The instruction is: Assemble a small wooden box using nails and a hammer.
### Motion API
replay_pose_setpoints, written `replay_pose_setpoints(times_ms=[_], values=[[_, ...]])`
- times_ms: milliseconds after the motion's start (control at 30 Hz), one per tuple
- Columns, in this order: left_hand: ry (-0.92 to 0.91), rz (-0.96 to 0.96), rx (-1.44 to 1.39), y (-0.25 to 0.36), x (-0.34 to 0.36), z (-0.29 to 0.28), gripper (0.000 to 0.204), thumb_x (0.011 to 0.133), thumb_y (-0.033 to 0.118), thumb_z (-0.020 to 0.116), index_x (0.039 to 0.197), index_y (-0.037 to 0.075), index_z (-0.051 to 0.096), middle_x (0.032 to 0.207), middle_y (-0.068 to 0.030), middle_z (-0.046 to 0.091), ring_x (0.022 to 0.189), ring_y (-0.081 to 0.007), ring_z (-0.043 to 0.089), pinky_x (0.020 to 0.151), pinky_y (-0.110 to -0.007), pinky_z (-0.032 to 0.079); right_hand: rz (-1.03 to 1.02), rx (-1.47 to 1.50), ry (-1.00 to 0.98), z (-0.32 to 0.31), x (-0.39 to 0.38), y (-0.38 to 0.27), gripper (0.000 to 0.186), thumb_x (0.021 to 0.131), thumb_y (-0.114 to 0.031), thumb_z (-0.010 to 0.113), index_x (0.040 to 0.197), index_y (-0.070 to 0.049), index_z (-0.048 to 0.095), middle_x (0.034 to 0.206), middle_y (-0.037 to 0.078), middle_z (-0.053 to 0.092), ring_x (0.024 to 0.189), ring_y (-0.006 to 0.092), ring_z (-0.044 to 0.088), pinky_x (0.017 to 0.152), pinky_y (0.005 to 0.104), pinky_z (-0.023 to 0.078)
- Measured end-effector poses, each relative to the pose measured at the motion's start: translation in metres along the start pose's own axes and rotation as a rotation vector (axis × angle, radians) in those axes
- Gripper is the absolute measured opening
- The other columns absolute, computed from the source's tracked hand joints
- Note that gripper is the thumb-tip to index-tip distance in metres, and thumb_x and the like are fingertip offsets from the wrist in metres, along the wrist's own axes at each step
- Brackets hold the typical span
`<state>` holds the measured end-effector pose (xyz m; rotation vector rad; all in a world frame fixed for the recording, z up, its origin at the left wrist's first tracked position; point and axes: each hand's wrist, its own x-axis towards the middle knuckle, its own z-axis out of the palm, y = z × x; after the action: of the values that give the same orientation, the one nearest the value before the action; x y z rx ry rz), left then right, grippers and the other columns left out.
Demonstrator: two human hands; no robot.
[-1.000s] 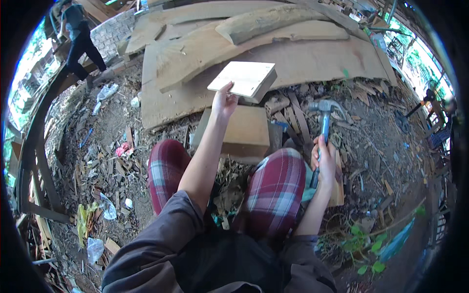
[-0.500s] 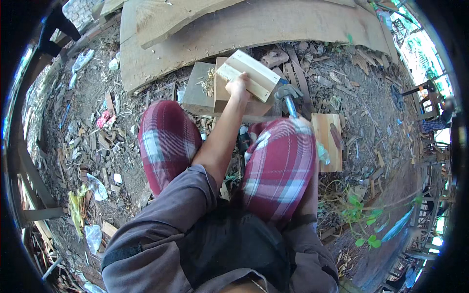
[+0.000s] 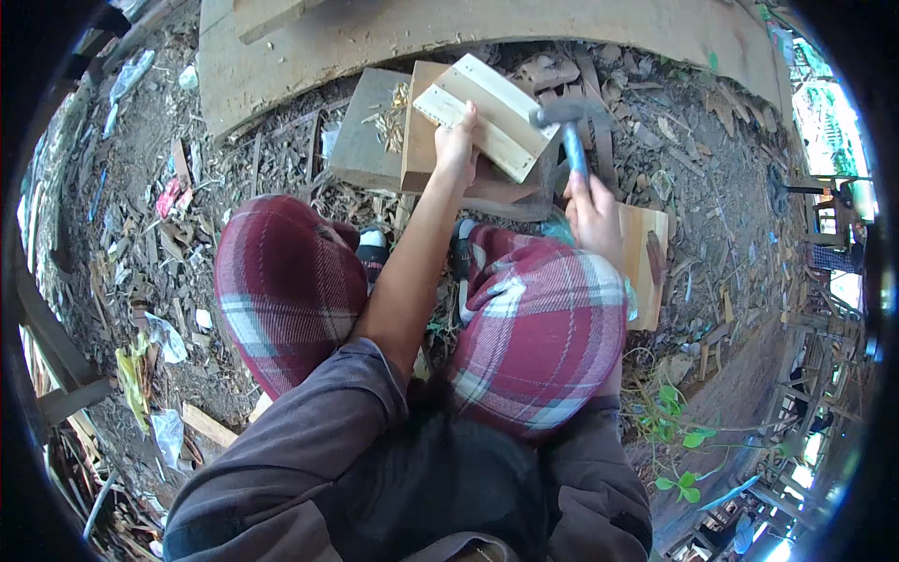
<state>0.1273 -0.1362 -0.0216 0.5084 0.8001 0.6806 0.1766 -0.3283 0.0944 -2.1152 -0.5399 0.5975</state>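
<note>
My left hand (image 3: 455, 148) grips the near left edge of a small wooden piece made of joined pale boards (image 3: 494, 110), thumb on top. That piece is tilted over a wooden block (image 3: 421, 157), and small dark nail marks show along its ends. In my right hand (image 3: 594, 212) is a hammer (image 3: 575, 148), held by its blue handle. The hammer's head, blurred by motion, hangs beside the right corner of the piece. Several nails (image 3: 391, 122) lie in a loose heap on the greyish block (image 3: 361, 136) left of my left hand.
A long plank (image 3: 449, 26) stretches across the far side. Another pale wooden piece (image 3: 644, 248) lies right of my right knee. Wood scraps, plastic bags (image 3: 169, 436) and a leafy plant (image 3: 670, 426) are on the dirt around me.
My right hand has come out from behind my right knee, raising the hammer. The wooden piece stays in my left hand, and the view has shifted slightly.
</note>
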Motion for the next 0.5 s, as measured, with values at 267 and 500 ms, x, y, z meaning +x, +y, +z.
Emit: replay_pose_setpoints(times_ms=[267,500], values=[[-0.584,0.012,-0.549,0.009,-0.002,-0.019,0.096,0.082,0.08,0.021,0.148,0.011,0.022,0.152,-0.0109,0.026,0.14,-0.031,0.022,0.115,-0.047,0.013,0.045,-0.084,-0.131,0.009,0.018,-0.042,0.046,0.097,-0.044,0.047,0.077,-0.003,0.054,0.055,0.002,0.05,0.048,0.0095,0.049,0.045,0.0286,0.037],[-0.595,-0.064,-0.561,0.008,0.0,-0.022,0.095,0.081,0.081,0.021,0.148,0.013,0.022,0.151,-0.0101,0.027,0.14,-0.0321,0.023,0.115,-0.047,0.014,0.01,-0.248,-0.118,0.033,0.032,-0.024,0.048,0.096,-0.045,0.049,0.076,-0.001,0.056,0.056,0.005,0.054,0.051,0.0139,0.053,0.05,0.0321,0.04]])
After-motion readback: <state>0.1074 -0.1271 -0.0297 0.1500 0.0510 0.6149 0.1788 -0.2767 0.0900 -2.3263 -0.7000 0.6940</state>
